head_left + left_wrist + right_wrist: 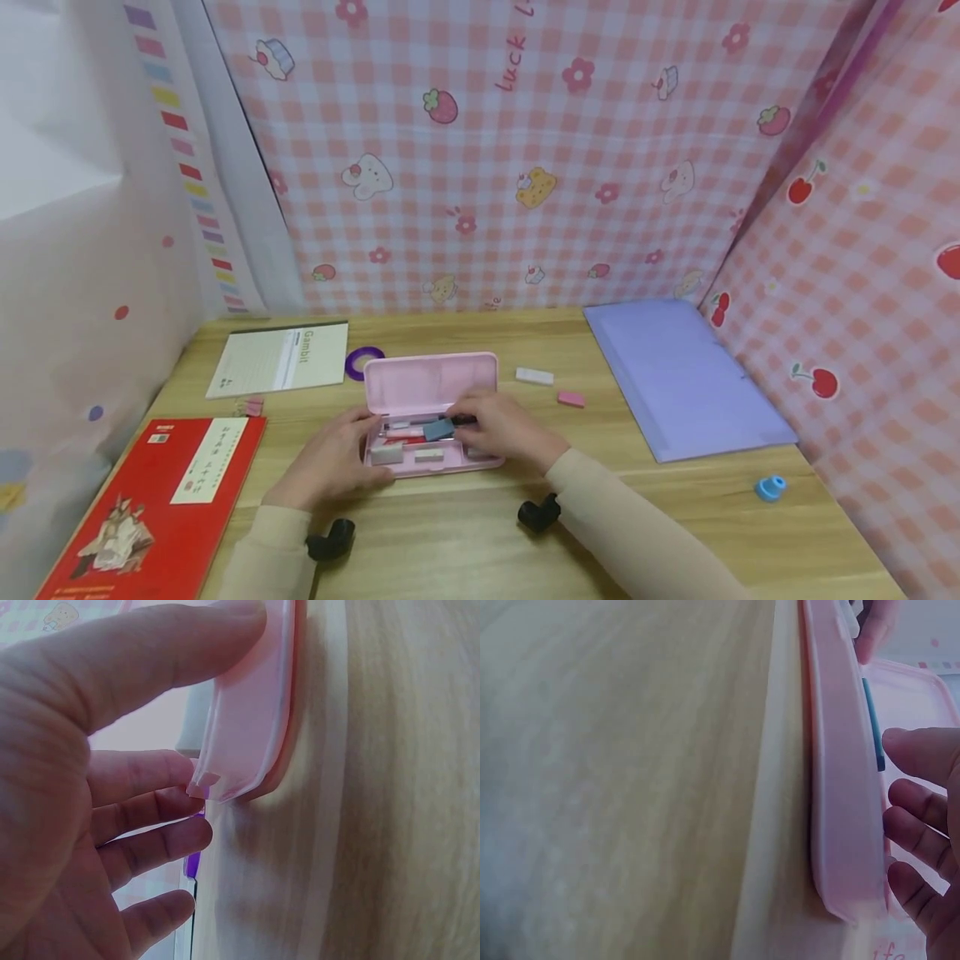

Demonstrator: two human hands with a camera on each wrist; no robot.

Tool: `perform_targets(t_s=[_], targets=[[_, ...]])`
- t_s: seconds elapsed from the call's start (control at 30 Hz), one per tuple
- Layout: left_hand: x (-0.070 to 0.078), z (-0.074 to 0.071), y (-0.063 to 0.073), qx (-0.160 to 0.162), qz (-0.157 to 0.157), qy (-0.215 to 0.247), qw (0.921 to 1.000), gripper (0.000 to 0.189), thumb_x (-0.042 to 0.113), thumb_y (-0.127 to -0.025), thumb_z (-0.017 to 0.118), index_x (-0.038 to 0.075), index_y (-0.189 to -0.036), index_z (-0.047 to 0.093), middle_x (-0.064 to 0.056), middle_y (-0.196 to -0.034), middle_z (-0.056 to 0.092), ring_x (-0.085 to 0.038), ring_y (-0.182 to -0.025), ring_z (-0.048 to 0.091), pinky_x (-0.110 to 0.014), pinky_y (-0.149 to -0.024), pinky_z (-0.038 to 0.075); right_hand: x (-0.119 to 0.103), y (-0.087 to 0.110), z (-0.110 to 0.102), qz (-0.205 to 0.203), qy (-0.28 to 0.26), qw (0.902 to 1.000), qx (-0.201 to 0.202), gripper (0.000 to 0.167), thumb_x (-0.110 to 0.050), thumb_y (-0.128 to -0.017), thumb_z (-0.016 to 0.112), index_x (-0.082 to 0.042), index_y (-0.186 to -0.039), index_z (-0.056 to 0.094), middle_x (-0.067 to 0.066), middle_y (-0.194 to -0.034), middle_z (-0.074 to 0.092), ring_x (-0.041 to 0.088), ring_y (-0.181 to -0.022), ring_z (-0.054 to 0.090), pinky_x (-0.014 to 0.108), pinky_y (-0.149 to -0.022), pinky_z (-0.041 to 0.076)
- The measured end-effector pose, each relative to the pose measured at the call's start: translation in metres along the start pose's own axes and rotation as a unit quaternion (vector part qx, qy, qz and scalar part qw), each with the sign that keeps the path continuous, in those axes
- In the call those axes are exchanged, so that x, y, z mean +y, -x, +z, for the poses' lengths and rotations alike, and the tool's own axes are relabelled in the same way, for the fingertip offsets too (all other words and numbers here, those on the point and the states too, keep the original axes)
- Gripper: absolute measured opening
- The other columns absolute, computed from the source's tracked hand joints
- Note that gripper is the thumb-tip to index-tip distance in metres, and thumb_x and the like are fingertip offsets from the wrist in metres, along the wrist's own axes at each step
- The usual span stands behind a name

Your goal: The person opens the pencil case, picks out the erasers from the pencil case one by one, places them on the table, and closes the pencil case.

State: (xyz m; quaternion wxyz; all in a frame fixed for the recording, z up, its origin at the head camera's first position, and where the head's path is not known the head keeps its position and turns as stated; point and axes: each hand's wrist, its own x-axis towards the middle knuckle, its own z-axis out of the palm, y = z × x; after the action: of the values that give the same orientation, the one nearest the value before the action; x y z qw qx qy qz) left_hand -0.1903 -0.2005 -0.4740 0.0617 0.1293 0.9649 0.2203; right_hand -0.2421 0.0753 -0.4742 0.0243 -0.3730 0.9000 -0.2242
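Left hand point(339, 454) is gripping one end of the pink pencil case point(427, 385). Right hand point(501, 425) is reaching in loose-fingered, maybe touching the blue eraser point(438, 430).

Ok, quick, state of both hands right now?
Left hand: holding the pink pencil case by its left end.
Right hand: at the blue eraser; cannot tell whether gripping it.

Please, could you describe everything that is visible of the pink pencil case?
The pencil case is a shallow oblong box of pale pink, plastic-looking material with rounded corners. It lies on the wood-grain table, its lid open at the far side. Inside are pen-like items, a blue block and whitish blocks. The left hand holds its left end; the right hand is over its right part.
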Motion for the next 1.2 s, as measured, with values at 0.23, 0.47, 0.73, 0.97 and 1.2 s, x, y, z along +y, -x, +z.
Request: perform_targets(t_s=[0.23,0.47,0.73,0.97,1.2], targets=[[0.001,-0.002,-0.001,0.011,0.017,-0.002,0.9998,0.089,0.047,-0.065,0.085,0.008,-0.138,0.053,-0.013,-0.145,0.043,-0.035,-0.131,0.041,-0.056,-0.105,0.036,-0.002,-0.006,0.002,0.016,-0.011,0.9998,-0.004,0.028,-0.024,-0.089,0.069,-0.015,-0.116,0.070,-0.004,-0.110,0.064,0.008,-0.102,0.056,0.027,-0.092,0.049],[0.003,-0.002,0.000,0.002,0.008,0.001,1.0000,0.088,0.047,-0.066,0.085,0.008,-0.138,0.053,-0.013,-0.146,0.042,-0.035,-0.131,0.040,-0.057,-0.106,0.035,-0.004,-0.008,0.004,0.026,-0.002,0.9995,-0.016,0.028,-0.025,-0.090,0.068,-0.017,-0.117,0.070,-0.006,-0.108,0.063,0.006,-0.097,0.055,0.025,-0.089,0.049],[0.001,-0.001,0.000,0.003,0.003,0.004,1.0000,0.090,0.048,-0.065,0.085,0.008,-0.138,0.053,-0.012,-0.147,0.041,-0.035,-0.132,0.039,-0.057,-0.106,0.035,-0.004,-0.014,0.005,0.019,0.012,0.9992,-0.032,0.028,-0.026,-0.090,0.069,-0.018,-0.117,0.071,-0.008,-0.104,0.064,0.006,-0.094,0.057,0.024,-0.087,0.049],[0.001,-0.001,0.001,-0.001,-0.007,0.008,0.9999,0.091,0.050,-0.065,0.085,0.010,-0.139,0.052,-0.012,-0.147,0.041,-0.034,-0.133,0.039,-0.057,-0.106,0.035,-0.005,-0.016,0.003,-0.013,0.036,0.9986,-0.037,0.026,-0.025,-0.090,0.069,-0.018,-0.115,0.072,-0.006,-0.102,0.063,0.007,-0.094,0.057,0.024,-0.087,0.049],[0.001,-0.002,0.002,0.006,0.003,0.005,1.0000,0.089,0.048,-0.065,0.085,0.008,-0.138,0.053,-0.012,-0.147,0.041,-0.035,-0.132,0.039,-0.057,-0.106,0.035,-0.004,-0.010,0.007,-0.023,0.037,0.9989,-0.015,0.024,-0.023,-0.092,0.066,-0.015,-0.115,0.070,-0.004,-0.104,0.061,0.007,-0.095,0.053,0.024,-0.087,0.049]])
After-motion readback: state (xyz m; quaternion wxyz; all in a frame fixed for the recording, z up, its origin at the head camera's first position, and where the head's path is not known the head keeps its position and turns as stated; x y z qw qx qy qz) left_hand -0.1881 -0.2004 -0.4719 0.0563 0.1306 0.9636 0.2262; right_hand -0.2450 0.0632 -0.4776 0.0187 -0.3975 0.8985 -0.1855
